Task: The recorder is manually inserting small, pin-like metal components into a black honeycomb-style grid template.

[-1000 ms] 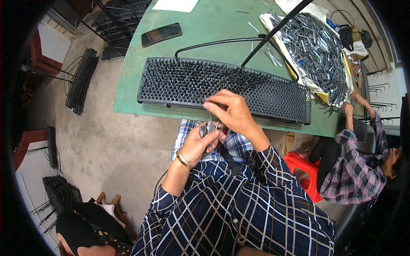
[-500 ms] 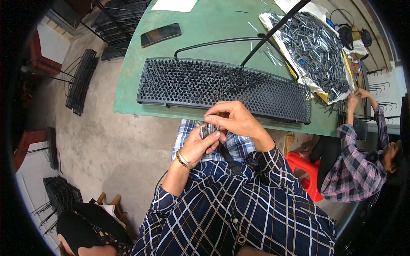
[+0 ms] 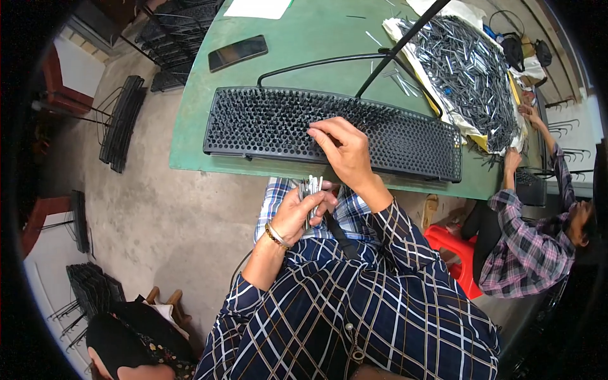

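My left hand [image 3: 299, 212] is closed around a bundle of thin metal rods [image 3: 310, 188], held above my lap just off the table edge. Over the middle of a long black perforated rack [image 3: 405, 149] is my right hand [image 3: 345, 152], thumb and fingertips pinched together at its holes. Whatever sits in that pinch is too small to make out. Many holes in the rack's left and middle parts carry short dark upright pieces, while its right part shows bare holes. A black bent-wire frame [image 3: 316, 62] rises from the rack's back edge.
A big heap of metal rods [image 3: 465, 76] lies on a white sack at the right. On the green table [image 3: 304, 35] are a phone [image 3: 238, 52] and a white paper [image 3: 258, 7]. A co-worker [image 3: 529, 244] sits at the right by a red stool [image 3: 453, 259]; another person [image 3: 136, 342] is at lower left.
My right hand has left the bundle in my left hand and moved up over the rack. The left hand stays in place. At the right, the co-worker's hands have moved apart.
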Demonstrator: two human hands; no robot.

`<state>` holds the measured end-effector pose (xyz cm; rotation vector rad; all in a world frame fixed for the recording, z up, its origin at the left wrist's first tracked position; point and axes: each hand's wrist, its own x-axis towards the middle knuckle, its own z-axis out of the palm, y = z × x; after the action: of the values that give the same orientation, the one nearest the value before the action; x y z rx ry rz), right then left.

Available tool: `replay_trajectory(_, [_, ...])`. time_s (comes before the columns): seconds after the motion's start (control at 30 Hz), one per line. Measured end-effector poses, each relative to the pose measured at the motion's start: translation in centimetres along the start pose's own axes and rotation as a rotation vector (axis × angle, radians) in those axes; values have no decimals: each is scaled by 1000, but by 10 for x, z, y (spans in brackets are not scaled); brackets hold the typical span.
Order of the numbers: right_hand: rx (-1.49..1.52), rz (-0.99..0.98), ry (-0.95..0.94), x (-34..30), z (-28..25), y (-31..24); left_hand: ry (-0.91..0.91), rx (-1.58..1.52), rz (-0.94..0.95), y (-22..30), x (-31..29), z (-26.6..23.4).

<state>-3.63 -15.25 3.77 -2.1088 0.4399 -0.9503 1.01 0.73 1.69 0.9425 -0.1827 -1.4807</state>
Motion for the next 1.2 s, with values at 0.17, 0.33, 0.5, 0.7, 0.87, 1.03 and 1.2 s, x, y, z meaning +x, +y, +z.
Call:
replay_trajectory(0.17, [-57,-115,27,-2,6,1,-11,-6,0,-1,3,-3])
replay_trajectory(0.33, [-254,-269,8,-8,11,3,13,-7,-43,2,1,-2])
replay_trajectory(0.5, [-323,-320,38,-9,14,2,31,-23,-55,-1,0,-8])
replay_trajectory(0.7, [-326,-272,9,-12,10,-2,19,-10,-44,3,-1,-5])
replay_trajectory(0.87, [-163,-73,48,-16,-4,-10,25,-25,-4,6,-4,0])
replay_trajectory(1.03, [-95,-7,36,-18,-19,-13,37,-22,6,5,-3,1])
replay_trajectory(1.2, [224,389,-367,-36,-33,-18,-61,67,31,3,-2,0])
